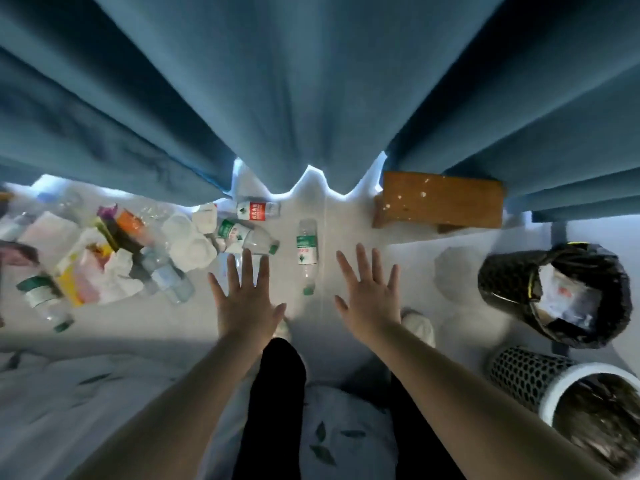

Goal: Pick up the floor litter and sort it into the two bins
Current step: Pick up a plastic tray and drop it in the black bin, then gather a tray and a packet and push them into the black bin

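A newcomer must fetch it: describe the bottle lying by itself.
Below the blue curtain, on the floor between the left hand and right hand, lies a clear green-labelled bottle. Unlike the litter heap leftward, it lies alone, green cap toward the person.

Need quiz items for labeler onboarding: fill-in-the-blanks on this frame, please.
1. The left hand and right hand are both ____, holding nothing.
2. The bottle lying between them has a ____ cap.
3. The black bin and white-rimmed bin stand on the person's ____ side.
Missing: open; green; right.
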Available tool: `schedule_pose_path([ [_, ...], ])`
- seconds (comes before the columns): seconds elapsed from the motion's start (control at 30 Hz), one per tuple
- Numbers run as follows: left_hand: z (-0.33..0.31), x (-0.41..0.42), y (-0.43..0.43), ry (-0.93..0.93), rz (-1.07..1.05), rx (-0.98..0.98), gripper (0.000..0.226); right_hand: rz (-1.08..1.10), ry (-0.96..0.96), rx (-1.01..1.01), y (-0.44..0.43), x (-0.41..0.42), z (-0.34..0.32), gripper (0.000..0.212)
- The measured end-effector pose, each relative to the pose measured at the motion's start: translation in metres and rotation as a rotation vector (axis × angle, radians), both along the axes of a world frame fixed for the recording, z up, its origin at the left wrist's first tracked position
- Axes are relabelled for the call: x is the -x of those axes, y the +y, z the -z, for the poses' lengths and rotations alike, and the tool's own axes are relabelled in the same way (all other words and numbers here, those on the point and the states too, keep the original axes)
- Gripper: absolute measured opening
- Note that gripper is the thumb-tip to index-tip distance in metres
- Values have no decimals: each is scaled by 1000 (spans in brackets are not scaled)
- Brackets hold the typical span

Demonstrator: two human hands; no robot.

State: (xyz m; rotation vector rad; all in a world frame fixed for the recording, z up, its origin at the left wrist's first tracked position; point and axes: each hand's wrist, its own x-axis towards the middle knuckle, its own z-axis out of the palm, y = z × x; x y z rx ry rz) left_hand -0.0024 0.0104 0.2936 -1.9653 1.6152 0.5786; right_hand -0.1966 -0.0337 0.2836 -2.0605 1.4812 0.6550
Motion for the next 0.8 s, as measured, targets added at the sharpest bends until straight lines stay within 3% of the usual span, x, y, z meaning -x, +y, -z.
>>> schedule_pose_path([
  [0.23,9,-140,63,-45,-244,-170,91,-177,0,-117,21,-133,13,81],
  [0.4,23,-175,83,-28,-370,-218,91,-389,-6,-80,4,-174,24,85],
  [0.5,46,-193,86,-5,-370,-223,91,-408,27,-82,-2,-198,45,85],
  [0.67,100,-236,86,7,-124,-199,92,-399,53,-158,17,-238,110,62],
  [0.8,168,-277,73,-18,83,-170,90,-340,56,-180,27,-271,186,62],
])
